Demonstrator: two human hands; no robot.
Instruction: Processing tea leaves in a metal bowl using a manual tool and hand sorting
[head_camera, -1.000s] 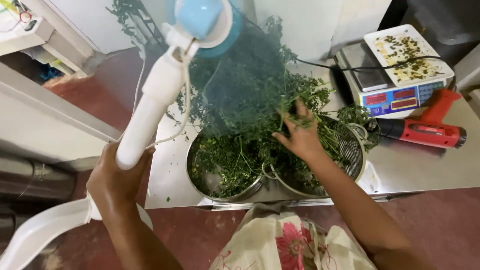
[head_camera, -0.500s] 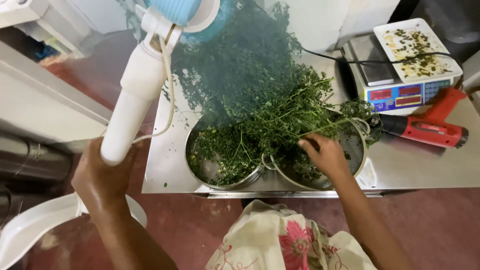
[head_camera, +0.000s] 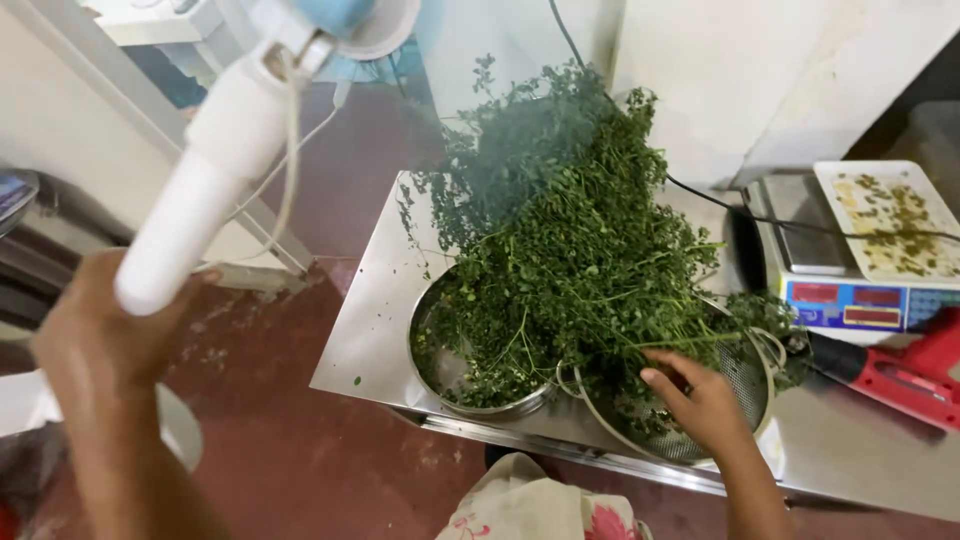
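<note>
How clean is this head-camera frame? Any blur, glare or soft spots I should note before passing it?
Head view: the white tube in the left hand is close to the lens and soft; the top of the green herb bunch is smeared, apparently by motion; the steel table shows pale reflections, no harsh glare; the right hand and mesh strainer read fairly sharp; lighting is even and diffuse.

Soft, even daylight, steel table (head_camera: 380, 330) lit with mild sheen at centre, white handle (head_camera: 205, 200) blurred and overexposed at upper left, left hand (head_camera: 90, 340) softened by motion, lower left dimmed
</note>
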